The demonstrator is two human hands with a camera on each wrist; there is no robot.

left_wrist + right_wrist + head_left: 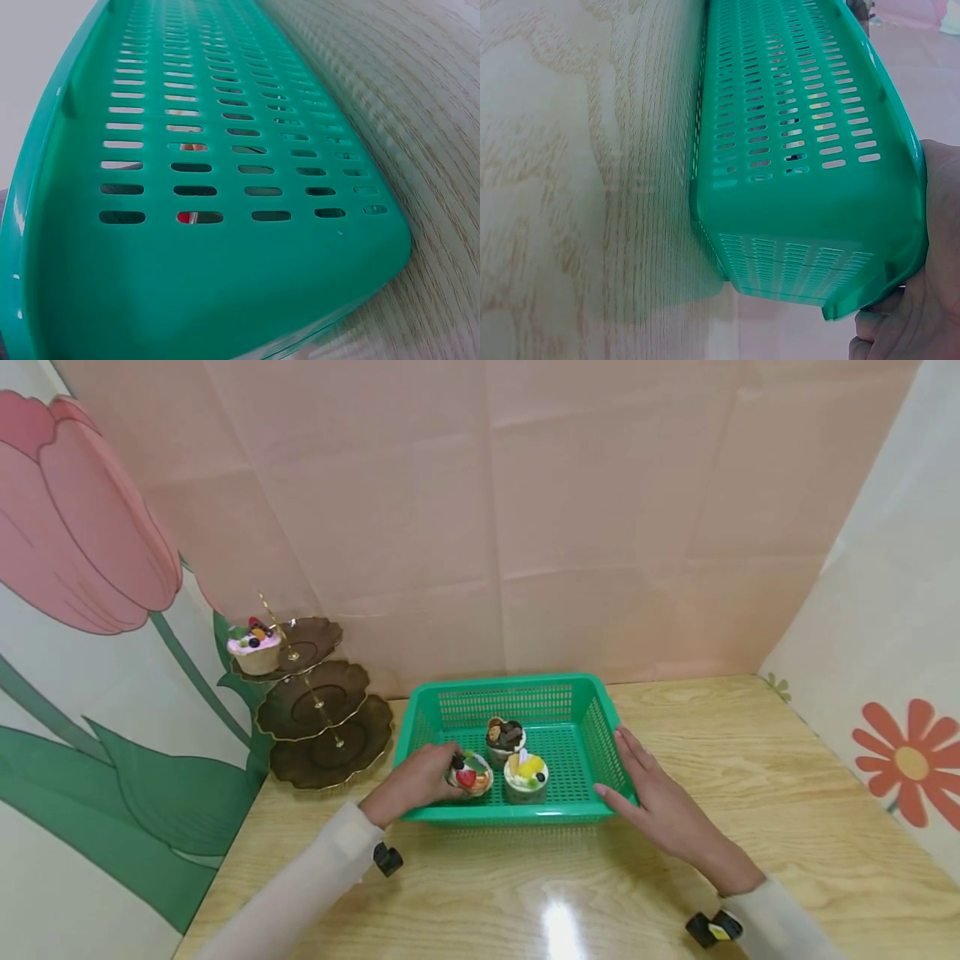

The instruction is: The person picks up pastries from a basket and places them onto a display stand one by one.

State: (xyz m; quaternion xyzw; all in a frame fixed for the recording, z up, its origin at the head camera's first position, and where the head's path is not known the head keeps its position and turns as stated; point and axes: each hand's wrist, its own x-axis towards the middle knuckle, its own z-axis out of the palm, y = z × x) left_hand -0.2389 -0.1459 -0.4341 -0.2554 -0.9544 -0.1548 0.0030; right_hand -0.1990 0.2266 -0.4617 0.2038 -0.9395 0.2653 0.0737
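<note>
Cupcake with strawberry topping [472,777] is being pinched by the left hand [422,781] inside the green basket [568,756], whose right side the outstretched right hand [660,806] is touching. Right of the left hand, a yellow-topped cupcake [527,779] is standing, a chocolate-topped cupcake [506,739] slightly farther out. Beyond that hand, leftward, a tiered stand [300,697] is holding a pink-creamed cupcake [256,652].

There are four cakes [527,787], one basket [502,815], one stand [315,768] with three tiers [281,714], one left hand [420,780], one right hand [660,806], two wrist cameras [387,859], one table [465,902].
</note>
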